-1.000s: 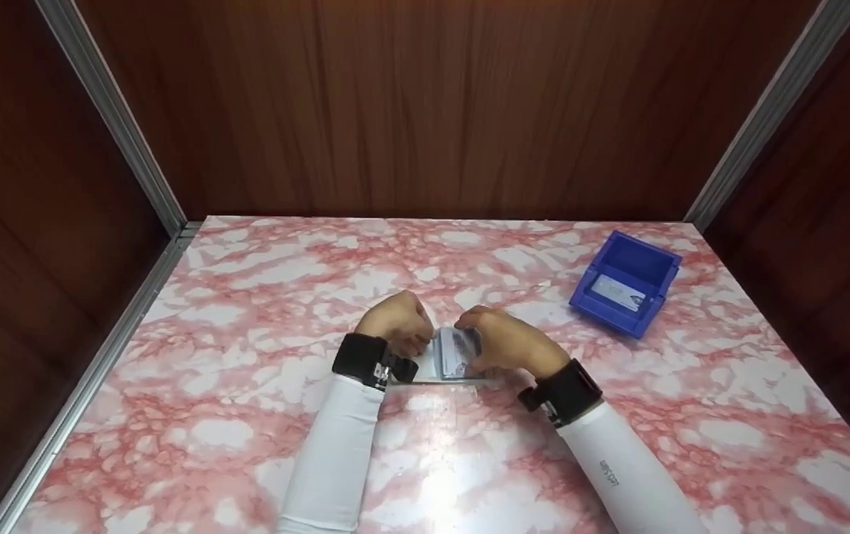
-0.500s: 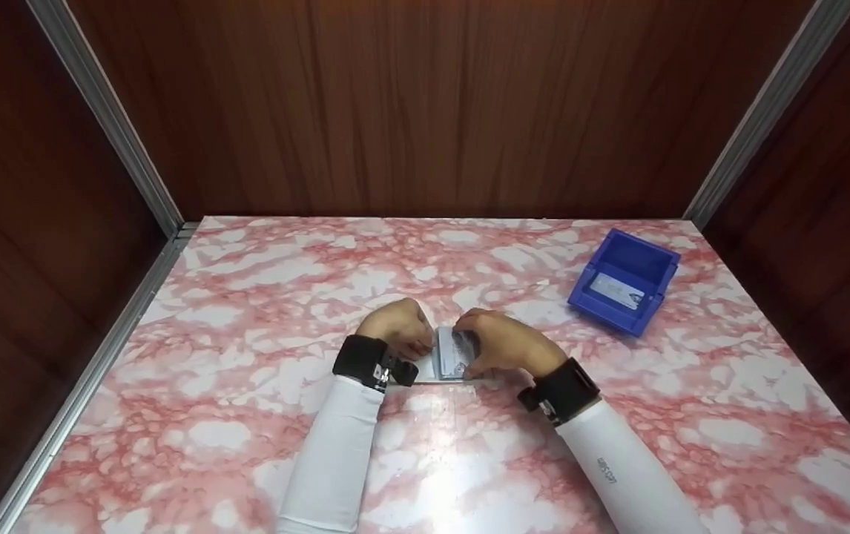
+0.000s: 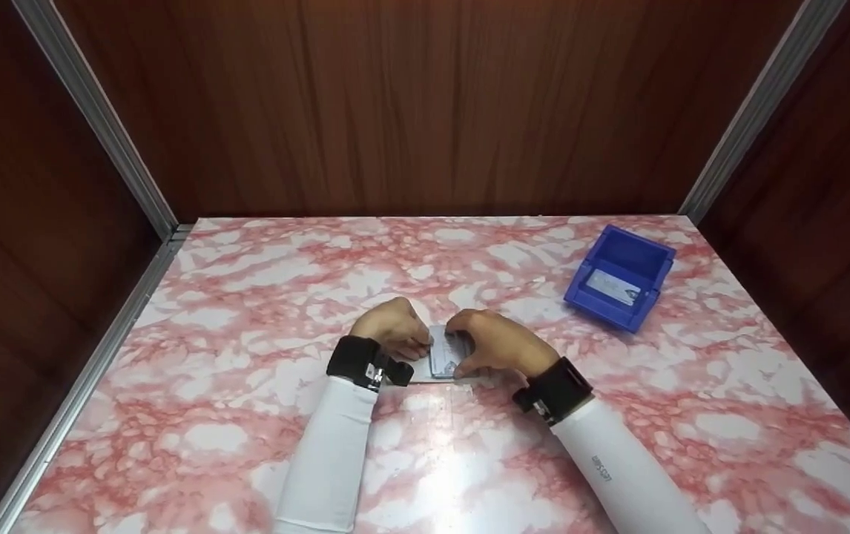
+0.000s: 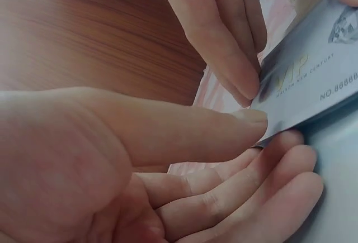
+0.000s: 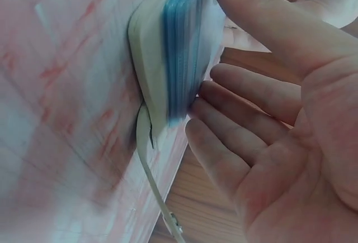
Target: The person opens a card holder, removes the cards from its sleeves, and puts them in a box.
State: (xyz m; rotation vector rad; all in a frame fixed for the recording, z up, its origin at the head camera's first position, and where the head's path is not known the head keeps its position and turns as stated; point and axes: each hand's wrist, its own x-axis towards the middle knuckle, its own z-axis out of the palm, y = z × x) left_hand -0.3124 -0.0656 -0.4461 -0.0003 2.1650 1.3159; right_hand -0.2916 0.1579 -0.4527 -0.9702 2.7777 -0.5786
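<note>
A card holder (image 3: 419, 371) lies spread on the table at the centre of the head view. Its bluish clear sleeves (image 5: 182, 58) stand in a stack on a cream cover in the right wrist view. A silver card (image 4: 313, 70) marked VIP faces up on top. My left hand (image 3: 394, 330) pinches that card's corner between thumb and forefinger, its other fingers lying beneath. My right hand (image 3: 503, 345) holds the stack from the right, thumb at the near edge and fingers at the far edge. Whether the card sits inside a sleeve is unclear.
A blue open-front bin (image 3: 636, 256) stands at the right rear, with a silver card (image 3: 613, 286) inside. From the holder's cover a cream strap (image 5: 146, 162) with a metal snap sticks out. Dark wood-patterned panels (image 3: 425, 111) enclose the table's back and sides.
The stack has shifted slightly leftward and lies flatter, its left edge nearer my left fingers. My right hand has moved a little left with it. The head view has drifted slightly.
</note>
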